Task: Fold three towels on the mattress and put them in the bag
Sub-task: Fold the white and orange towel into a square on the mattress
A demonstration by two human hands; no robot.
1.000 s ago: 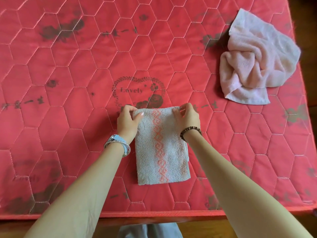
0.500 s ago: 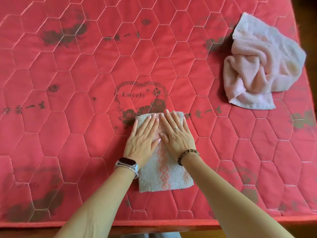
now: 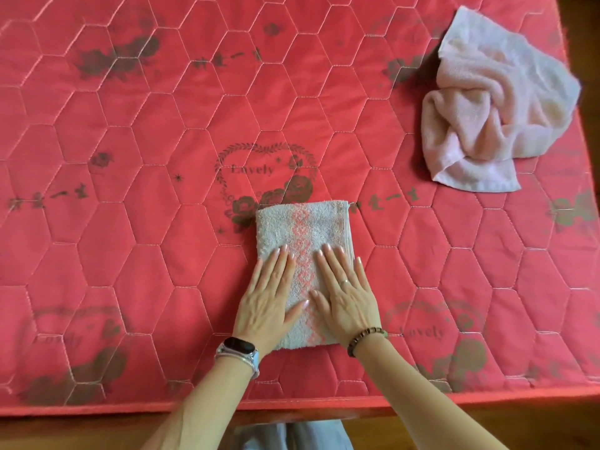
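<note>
The folded grey terry towel with a salmon woven band lies on the red hexagon-quilted mattress, just toward 6 o'clock of centre. The step in hand looks like pressing the fold flat. To do it well, I judge the palms should bear down evenly and sweep outward to 3 and 9 o'clock, so the layers settle square before lifting. The left hand and right hand lie side by side on the towel's near half, fingers straight and slightly spread, pinching nothing. A crumpled pale pink towel sits unfolded at 2 o'clock; no bag is in view.
</note>
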